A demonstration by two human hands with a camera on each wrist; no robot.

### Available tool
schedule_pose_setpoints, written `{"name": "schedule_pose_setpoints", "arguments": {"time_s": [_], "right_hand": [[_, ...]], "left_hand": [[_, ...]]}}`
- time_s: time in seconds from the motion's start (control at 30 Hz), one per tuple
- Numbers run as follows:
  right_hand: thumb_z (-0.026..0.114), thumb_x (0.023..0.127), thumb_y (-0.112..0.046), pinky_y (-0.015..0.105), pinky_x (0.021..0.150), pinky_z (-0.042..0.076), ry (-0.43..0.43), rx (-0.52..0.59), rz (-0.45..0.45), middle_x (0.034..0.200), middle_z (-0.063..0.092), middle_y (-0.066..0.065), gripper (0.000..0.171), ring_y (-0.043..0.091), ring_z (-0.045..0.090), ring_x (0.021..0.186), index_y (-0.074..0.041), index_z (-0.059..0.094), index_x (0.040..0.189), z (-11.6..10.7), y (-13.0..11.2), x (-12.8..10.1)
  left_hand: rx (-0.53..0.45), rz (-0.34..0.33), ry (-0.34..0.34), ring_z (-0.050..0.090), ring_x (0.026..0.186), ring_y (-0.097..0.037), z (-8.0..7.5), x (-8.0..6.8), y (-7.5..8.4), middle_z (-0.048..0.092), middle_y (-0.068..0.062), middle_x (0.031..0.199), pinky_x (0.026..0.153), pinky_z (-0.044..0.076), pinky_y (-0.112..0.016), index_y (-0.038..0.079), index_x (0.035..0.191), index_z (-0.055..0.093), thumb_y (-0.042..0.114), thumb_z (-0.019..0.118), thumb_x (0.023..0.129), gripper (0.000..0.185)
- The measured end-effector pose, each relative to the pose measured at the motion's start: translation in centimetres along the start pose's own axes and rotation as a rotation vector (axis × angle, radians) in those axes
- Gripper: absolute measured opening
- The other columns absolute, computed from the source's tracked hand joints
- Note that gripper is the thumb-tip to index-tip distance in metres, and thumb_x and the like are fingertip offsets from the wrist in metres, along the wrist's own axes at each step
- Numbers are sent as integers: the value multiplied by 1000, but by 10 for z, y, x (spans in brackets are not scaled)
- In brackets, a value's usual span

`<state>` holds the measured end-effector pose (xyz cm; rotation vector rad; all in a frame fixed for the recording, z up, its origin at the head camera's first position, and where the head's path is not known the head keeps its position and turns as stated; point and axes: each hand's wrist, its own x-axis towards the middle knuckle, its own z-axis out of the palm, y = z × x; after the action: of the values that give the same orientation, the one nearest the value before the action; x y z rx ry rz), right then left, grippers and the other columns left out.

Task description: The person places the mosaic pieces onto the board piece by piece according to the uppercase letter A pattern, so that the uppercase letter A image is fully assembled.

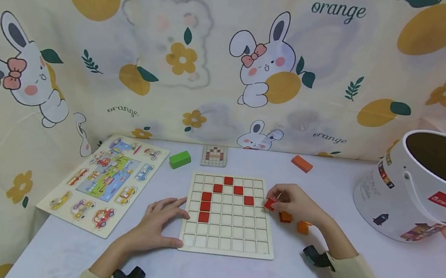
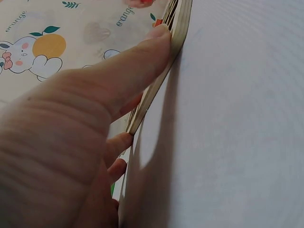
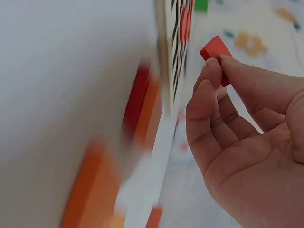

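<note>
Red and small, a block (image 1: 269, 204) is being pinched between the thumb and fingers of the right hand (image 1: 297, 202), just at the right edge of the gridded board (image 1: 226, 231). The board's left edge is being touched by the left hand (image 1: 157, 224), its fingers being held spread. Placement is presumably being attempted; alignment over a vacant cell (image 1: 239, 222), then release, is probably being called for.
</note>
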<state>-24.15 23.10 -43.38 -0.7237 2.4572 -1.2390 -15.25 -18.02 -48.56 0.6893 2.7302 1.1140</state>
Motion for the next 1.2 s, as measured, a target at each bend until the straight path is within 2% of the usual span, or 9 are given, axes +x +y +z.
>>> {"name": "schedule_pose_setpoints", "arguments": {"time_s": [0.33,0.57,0.7,0.77,0.87,0.93,1.0,1.07,1.2], "right_hand": [[64,88,10,25,66,46,-83,-7,-70,84,56,5,16,18,54,74,2,69,101,36,-18,28],[67,86,9,25,66,46,-64,-86,-51,84,59,3,20,17,52,75,-2,71,103,42,-20,29],[69,87,7,26,68,49,-38,-103,-46,93,64,5,22,19,55,80,-3,69,107,42,-24,25],[70,88,3,30,71,50,-4,-146,-51,98,64,7,22,22,56,84,-2,69,109,43,-28,20],[71,92,-12,44,86,51,48,-336,-69,117,63,12,29,30,58,103,-2,66,119,46,-36,6],[69,94,-26,58,98,43,39,-490,-67,135,56,17,47,39,49,124,-2,60,133,49,-41,-8],[65,95,-41,69,106,27,-3,-606,-59,152,42,19,64,45,31,140,-4,49,145,55,-46,-22],[58,96,-52,74,107,15,-66,-655,-42,161,29,17,75,47,17,146,-6,38,152,61,-49,-33],[49,97,-60,75,108,5,-119,-659,-32,164,24,10,78,44,10,149,-9,35,154,69,-50,-43]], "left_hand": [[8,-6,-8,17,147,-33,1,1,-1,29,-1,162,110,8,-60,34,122,60,54,83,73,57],[14,-6,-5,17,147,-33,1,1,-2,29,0,163,111,8,-61,35,121,60,55,82,73,57],[5,-10,-2,17,147,-33,1,0,-3,29,0,163,111,8,-61,35,121,61,55,83,72,57],[6,-7,-1,17,147,-32,1,0,-3,29,0,163,110,8,-60,35,121,61,54,83,72,57],[5,3,-5,18,147,-32,1,1,-3,29,0,162,110,8,-59,34,121,60,53,83,73,57],[5,9,-8,18,147,-33,2,1,-3,29,-1,162,110,8,-59,33,122,60,53,83,73,57],[0,9,-10,18,147,-33,2,1,-2,29,-2,162,110,8,-59,32,122,61,52,83,73,58],[-2,6,-8,18,147,-34,1,1,-1,30,-3,162,110,8,-59,31,122,61,52,84,72,58],[6,-3,-7,18,147,-34,0,1,0,30,-3,162,111,8,-59,31,122,61,52,84,72,58]]}}
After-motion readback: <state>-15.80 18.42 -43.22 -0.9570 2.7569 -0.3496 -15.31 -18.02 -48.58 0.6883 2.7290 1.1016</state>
